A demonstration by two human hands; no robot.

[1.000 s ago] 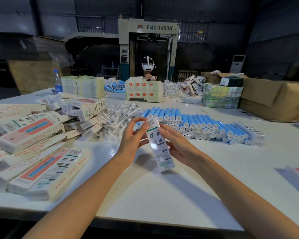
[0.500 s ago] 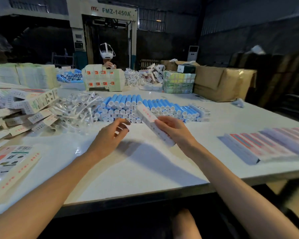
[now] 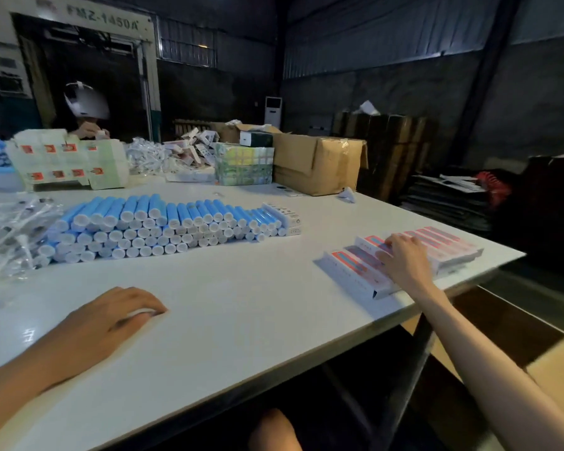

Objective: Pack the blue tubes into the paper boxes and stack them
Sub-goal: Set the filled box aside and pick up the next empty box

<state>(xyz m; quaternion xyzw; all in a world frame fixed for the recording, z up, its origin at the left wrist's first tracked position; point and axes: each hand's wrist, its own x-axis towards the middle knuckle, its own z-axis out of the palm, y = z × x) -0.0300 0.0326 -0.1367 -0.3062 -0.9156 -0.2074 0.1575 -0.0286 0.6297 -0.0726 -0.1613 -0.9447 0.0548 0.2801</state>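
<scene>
The left hand [image 3: 111, 317] lies palm down on the white tabletop [image 3: 241, 320] in the lower left of the frame, fingers loosely curled and holding nothing. The right hand [image 3: 404, 260] reaches to the right of the frame and rests on a row of boxes [image 3: 352, 268], its fingers spread flat over their tops; it grips none of them. These boxes are white with red and blue print, lie flat side by side near the right edge of the tabletop, and are blurred.

The tubes [image 3: 163, 222] lie in a long low pile across the middle left of the frame, well apart from both hands, blue bodies pointing away and white caps toward the camera. Two more white cartons [image 3: 288, 219] lie touching the pile's right end. At the left edge, just beside the tubes, is a heap of clear plastic packets [image 3: 10, 229].

Farther back, a block of pale packs with red squares [image 3: 69, 161] stands upper left, with a second person [image 3: 85, 105] wearing a white headset behind it. Right of that are loose white packets, a greenish bundle [image 3: 245, 164] and an open brown carton [image 3: 316, 161]. A machine [image 3: 105, 24] lettered FMZ-1450A fills the upper left corner.
</scene>
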